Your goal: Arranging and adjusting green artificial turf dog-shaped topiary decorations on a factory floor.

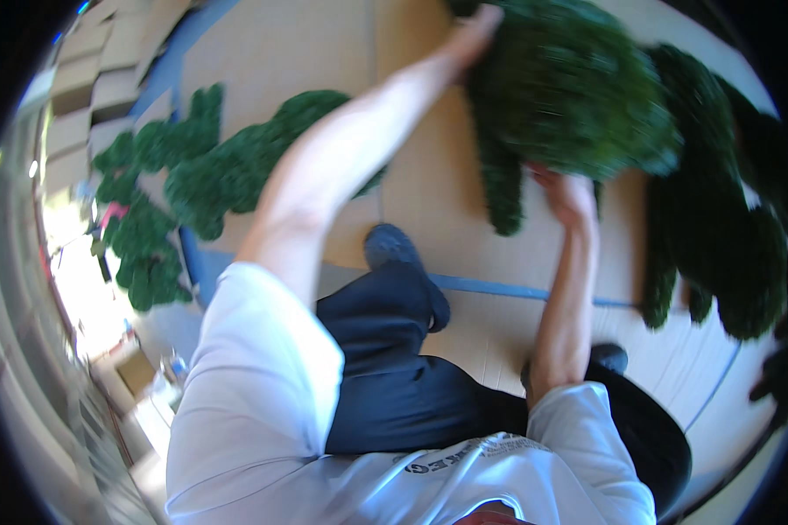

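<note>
A large, shaggy green figure of artificial grass [578,87], with a leg-like part hanging down, fills the upper right and is smeared by motion. My left hand [480,28] grips its far left side, its fingertips blurred and partly hidden by the green pile. At the figure's near lower edge, my right hand [569,194] is closed on it, with the fingers bent into the grass. What lies behind the figure is hidden.
More green grass figures [718,201] stand close on the right. Another green figure [236,166] lies beyond my left forearm, near leafy green shapes [144,227]. Cardboard boxes [92,87] are stacked at the far left. Tan sheets [280,52] cover the floor, with blue strips [490,286] along their edges.
</note>
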`<state>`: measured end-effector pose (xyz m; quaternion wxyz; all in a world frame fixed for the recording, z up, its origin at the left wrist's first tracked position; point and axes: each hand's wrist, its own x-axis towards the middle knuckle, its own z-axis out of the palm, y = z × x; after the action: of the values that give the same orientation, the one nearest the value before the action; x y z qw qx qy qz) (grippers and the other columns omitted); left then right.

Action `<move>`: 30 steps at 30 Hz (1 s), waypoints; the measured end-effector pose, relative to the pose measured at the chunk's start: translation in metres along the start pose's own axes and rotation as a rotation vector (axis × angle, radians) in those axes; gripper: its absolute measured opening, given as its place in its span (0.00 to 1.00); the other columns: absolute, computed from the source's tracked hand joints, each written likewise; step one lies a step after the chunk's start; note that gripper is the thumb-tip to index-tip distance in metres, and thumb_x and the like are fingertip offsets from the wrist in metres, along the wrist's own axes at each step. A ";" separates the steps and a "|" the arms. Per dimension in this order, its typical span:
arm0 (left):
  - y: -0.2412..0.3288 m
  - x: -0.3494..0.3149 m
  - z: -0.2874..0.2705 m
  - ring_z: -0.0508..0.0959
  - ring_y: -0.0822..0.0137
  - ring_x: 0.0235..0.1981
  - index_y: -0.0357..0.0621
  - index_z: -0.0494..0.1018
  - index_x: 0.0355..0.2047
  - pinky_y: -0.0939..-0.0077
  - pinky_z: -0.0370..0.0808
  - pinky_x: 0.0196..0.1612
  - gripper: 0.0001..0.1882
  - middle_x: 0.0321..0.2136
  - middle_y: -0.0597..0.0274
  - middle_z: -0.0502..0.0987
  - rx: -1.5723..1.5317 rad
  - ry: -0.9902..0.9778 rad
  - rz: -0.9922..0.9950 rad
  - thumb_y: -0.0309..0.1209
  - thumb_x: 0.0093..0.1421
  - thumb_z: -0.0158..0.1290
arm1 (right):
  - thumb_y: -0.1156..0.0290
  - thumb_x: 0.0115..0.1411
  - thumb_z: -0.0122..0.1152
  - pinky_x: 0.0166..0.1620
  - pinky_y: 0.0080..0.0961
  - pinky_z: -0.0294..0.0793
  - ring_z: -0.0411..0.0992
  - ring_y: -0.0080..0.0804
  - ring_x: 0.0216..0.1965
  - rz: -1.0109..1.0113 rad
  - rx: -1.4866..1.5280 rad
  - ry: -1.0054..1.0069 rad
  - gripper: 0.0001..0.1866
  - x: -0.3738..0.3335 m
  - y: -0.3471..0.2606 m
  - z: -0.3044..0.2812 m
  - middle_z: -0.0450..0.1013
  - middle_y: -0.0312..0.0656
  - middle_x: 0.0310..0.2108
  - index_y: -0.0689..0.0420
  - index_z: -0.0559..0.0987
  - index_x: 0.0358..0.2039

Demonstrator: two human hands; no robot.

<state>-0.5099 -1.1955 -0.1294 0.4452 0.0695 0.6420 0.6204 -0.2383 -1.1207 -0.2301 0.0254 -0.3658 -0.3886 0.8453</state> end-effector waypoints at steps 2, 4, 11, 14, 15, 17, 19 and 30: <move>0.012 0.005 0.021 0.58 0.48 0.71 0.23 0.43 0.71 0.58 0.58 0.72 0.58 0.70 0.36 0.56 0.213 0.096 0.078 0.66 0.65 0.47 | 0.54 0.78 0.40 0.55 0.40 0.77 0.79 0.44 0.53 0.068 -0.135 0.075 0.26 0.014 -0.025 -0.024 0.79 0.53 0.52 0.63 0.74 0.59; 0.023 0.003 0.037 0.50 0.47 0.76 0.26 0.45 0.73 0.60 0.53 0.74 0.56 0.74 0.34 0.49 0.483 0.139 0.166 0.66 0.67 0.45 | 0.70 0.74 0.33 0.57 0.40 0.76 0.78 0.47 0.54 0.089 -0.173 0.079 0.24 0.024 -0.048 -0.040 0.78 0.58 0.52 0.67 0.72 0.60; 0.075 -0.073 -0.101 0.74 0.62 0.62 0.50 0.73 0.64 0.65 0.69 0.65 0.29 0.61 0.58 0.77 1.026 -0.161 0.255 0.54 0.72 0.48 | 0.65 0.74 0.36 0.62 0.47 0.73 0.76 0.53 0.56 0.038 0.031 0.056 0.25 0.036 -0.049 -0.059 0.74 0.59 0.58 0.67 0.68 0.64; 0.092 -0.176 -0.230 0.78 0.67 0.56 0.47 0.78 0.59 0.70 0.72 0.61 0.22 0.55 0.59 0.81 1.142 0.317 0.374 0.45 0.71 0.54 | 0.62 0.75 0.42 0.61 0.47 0.73 0.75 0.54 0.57 -0.001 -0.027 0.042 0.24 0.049 -0.020 -0.069 0.74 0.55 0.58 0.63 0.68 0.65; 0.096 -0.218 -0.276 0.79 0.67 0.54 0.46 0.78 0.58 0.71 0.72 0.60 0.21 0.53 0.58 0.81 1.185 0.547 0.351 0.43 0.71 0.54 | 0.63 0.73 0.49 0.59 0.43 0.74 0.77 0.48 0.53 -0.010 0.003 0.013 0.24 0.053 -0.010 -0.074 0.75 0.49 0.57 0.59 0.68 0.65; 0.095 -0.312 -0.367 0.82 0.59 0.52 0.46 0.80 0.54 0.68 0.74 0.56 0.21 0.49 0.52 0.83 1.251 1.074 0.227 0.43 0.66 0.56 | 0.61 0.74 0.50 0.57 0.41 0.76 0.78 0.46 0.53 -0.154 -0.235 0.038 0.23 0.061 0.009 -0.079 0.76 0.49 0.56 0.59 0.69 0.64; 0.068 -0.405 -0.437 0.78 0.45 0.57 0.41 0.78 0.56 0.57 0.71 0.61 0.31 0.53 0.39 0.79 1.308 1.464 -0.103 0.53 0.65 0.50 | 0.61 0.73 0.53 0.51 0.37 0.79 0.79 0.42 0.49 -0.192 -0.333 0.092 0.21 0.061 0.017 -0.081 0.78 0.47 0.52 0.59 0.72 0.61; -0.082 -0.474 -0.478 0.69 0.55 0.67 0.49 0.58 0.72 0.59 0.69 0.68 0.36 0.68 0.57 0.67 -0.117 1.199 0.053 0.58 0.73 0.40 | 0.58 0.68 0.46 0.31 0.36 0.86 0.82 0.40 0.26 0.751 -1.132 -0.228 0.24 -0.005 -0.060 0.036 0.82 0.53 0.34 0.69 0.80 0.44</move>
<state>-0.5044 -1.8691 -0.0490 -0.0071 -0.3008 0.7440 0.5966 -0.2716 -1.1035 -0.1708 -0.5051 -0.3413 -0.6175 0.4970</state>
